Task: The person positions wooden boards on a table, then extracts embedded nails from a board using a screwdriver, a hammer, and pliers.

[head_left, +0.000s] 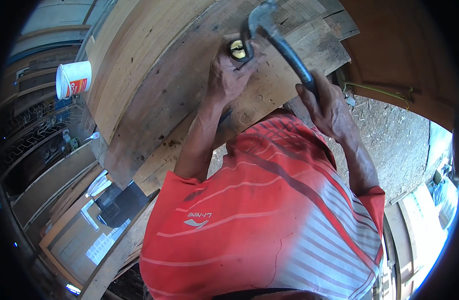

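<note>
A: Item one, the hammer (289, 52)?
B: The right hand (329, 107) is holding it, fingers clamping the grip end; its long axis is slanting forward and leftward from that hand.
A: Item two?
B: A yellow-ended piece (237, 46), lying just left of the hammer's head, its end facing the camera. The left hand (228, 75), the nearer, is wrapping its fingers around it. Length hidden; contact with the hammer, cannot tell.
A: Containers?
B: One white bucket (74, 80), sitting well left of the hammer; contents not showing. Wooden boards (154, 80) are lying below the hammer.
</note>
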